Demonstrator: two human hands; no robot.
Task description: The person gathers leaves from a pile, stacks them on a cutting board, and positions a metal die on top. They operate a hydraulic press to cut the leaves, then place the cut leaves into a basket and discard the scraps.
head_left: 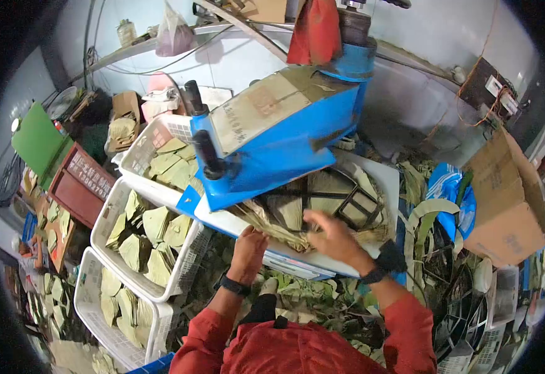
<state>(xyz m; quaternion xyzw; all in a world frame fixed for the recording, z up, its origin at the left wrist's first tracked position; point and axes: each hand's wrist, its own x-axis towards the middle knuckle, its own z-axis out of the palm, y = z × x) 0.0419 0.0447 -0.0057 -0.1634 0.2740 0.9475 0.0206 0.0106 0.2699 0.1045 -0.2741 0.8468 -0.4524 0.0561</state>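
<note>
Under the blue swing arm (253, 181) of a press lies a stack of pale, fibrous-edged sheet material (285, 212) on a white board (378, 171). Black metal cutting dies (354, 212) rest on top of it. My left hand (247, 249) is closed at the near edge of the board; what its fingers hold, if anything, is hidden. To its right, my right hand (334, 239) hovers by the near side of the dies, blurred, with thumb and fingers apart and nothing visible in them.
White baskets (101, 240) of cut pale-green pieces (136, 252) stand at the left. Green scraps (322, 293) cover the floor before me. On the right are a cardboard box (503, 196), a blue bag (453, 193) and more black dies (453, 324). A red cloth (315, 31) hangs on the press.
</note>
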